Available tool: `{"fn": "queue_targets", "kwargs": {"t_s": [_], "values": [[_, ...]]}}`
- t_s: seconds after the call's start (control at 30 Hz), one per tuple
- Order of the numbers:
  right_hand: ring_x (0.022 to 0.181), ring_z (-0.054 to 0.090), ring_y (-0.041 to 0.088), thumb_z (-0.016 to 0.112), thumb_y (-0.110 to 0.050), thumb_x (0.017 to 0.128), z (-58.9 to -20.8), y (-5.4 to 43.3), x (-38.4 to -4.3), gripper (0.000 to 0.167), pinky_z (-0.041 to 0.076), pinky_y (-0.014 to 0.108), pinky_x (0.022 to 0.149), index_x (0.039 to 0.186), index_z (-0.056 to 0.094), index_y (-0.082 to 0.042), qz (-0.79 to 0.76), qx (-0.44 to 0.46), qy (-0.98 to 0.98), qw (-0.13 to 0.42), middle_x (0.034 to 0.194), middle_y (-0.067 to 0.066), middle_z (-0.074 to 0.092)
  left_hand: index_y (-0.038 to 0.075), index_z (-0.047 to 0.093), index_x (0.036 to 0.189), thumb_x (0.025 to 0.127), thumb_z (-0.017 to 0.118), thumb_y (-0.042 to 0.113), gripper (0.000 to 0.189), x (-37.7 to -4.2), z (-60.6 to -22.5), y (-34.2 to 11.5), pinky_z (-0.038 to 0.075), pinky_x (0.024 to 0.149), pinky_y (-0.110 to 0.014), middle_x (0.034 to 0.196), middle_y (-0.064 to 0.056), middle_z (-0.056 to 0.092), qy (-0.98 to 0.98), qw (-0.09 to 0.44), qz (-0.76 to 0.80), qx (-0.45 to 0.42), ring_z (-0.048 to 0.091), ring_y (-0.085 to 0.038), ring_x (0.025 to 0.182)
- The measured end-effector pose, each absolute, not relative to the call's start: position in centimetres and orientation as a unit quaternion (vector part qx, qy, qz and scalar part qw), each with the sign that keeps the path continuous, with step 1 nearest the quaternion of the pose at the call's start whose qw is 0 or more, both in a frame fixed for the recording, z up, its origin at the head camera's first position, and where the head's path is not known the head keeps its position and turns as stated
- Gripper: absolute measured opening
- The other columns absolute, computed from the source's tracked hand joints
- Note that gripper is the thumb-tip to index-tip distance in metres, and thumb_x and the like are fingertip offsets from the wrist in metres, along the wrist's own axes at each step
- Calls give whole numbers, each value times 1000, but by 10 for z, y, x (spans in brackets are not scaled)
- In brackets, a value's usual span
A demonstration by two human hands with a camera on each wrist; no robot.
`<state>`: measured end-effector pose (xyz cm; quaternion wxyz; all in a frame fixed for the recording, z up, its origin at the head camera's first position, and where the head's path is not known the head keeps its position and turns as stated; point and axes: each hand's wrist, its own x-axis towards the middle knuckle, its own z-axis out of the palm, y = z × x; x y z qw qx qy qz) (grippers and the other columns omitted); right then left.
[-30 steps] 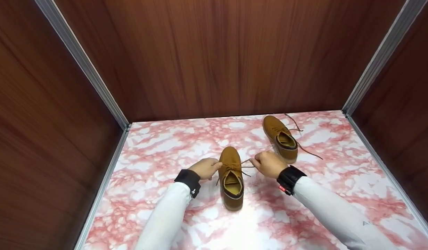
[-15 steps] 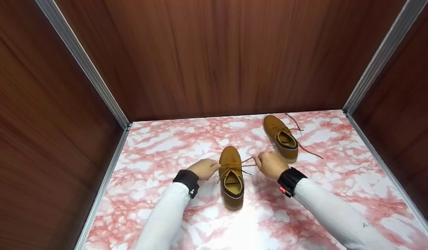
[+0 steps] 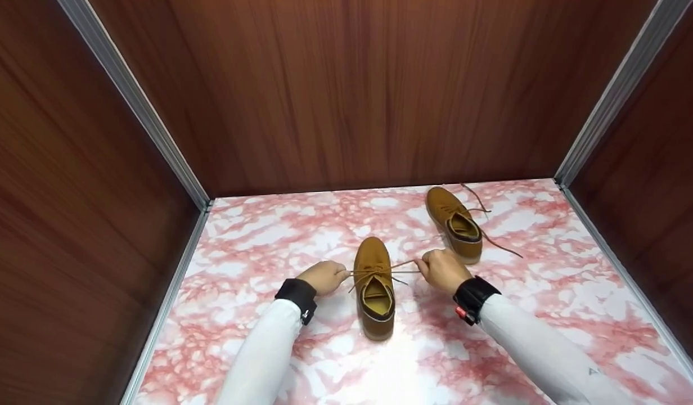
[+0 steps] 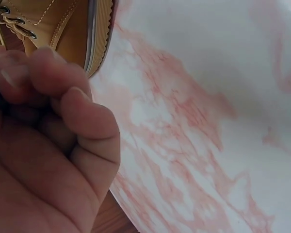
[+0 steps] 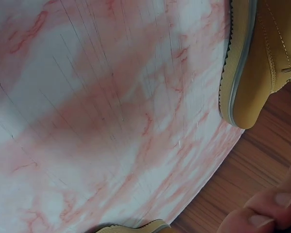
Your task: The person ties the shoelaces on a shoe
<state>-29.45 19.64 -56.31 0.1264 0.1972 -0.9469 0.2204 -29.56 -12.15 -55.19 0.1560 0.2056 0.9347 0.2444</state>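
Note:
A tan lace-up shoe [image 3: 376,326] stands upright on the table, toe pointing away from me. On its left, my left hand [image 3: 325,277] pinches a strand of the shoelace [image 3: 359,273] drawn out across the instep. My right hand [image 3: 445,271] pinches the lace at the right, where two strands stretch from the knot area to the fingers. Loose lace ends hang at both sides of the shoe. The left wrist view has the curled fingers [image 4: 89,116] before the shoe's side. Only some fingertips [image 5: 262,221] of the right hand show in its wrist view.
A matching tan shoe [image 3: 443,199] stands behind and right of my right hand, its untied laces [image 3: 501,247] trailing on the table. The pink-and-white marbled tabletop [image 3: 256,242] is bounded by brown wood-grain panels [image 3: 346,95] at the back and both sides.
My left hand has moved left, away from the shoe, and my right hand slightly right. The lace strands between them and the shoe are longer and straighter. Both shoes stay put.

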Motion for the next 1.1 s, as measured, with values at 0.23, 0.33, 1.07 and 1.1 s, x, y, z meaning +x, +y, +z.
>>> {"fn": "queue_targets", "kwargs": {"t_s": [0.23,0.33,1.07,1.1], "values": [[52,48,17,72,-14,95,-568,200,-296,51,42,35,55,51,45,-14,246,187,-944,116,50,-1,49,16,50,72,110,50,25,39,-294,-560,-127,37,69,-27,67,5,41,933,148,255,208,42,-13,65],[53,47,16,72,-14,95,-570,201,-296,52,42,34,56,51,45,-14,252,186,-943,110,50,-2,48,16,50,72,109,51,24,38,-293,-564,-129,36,70,-27,67,5,41,932,143,256,213,42,-13,66],[52,38,13,69,-20,100,-581,204,-292,57,34,28,54,53,38,-19,261,171,-945,99,53,-8,36,17,48,75,111,47,31,39,-285,-584,-131,36,58,-26,64,6,44,912,196,322,163,42,-11,57],[52,38,13,69,-21,101,-581,204,-291,57,34,28,54,53,39,-19,260,173,-944,102,53,-8,36,16,49,75,111,46,32,39,-284,-585,-131,37,56,-26,64,6,45,908,209,330,153,43,-11,56]]}}
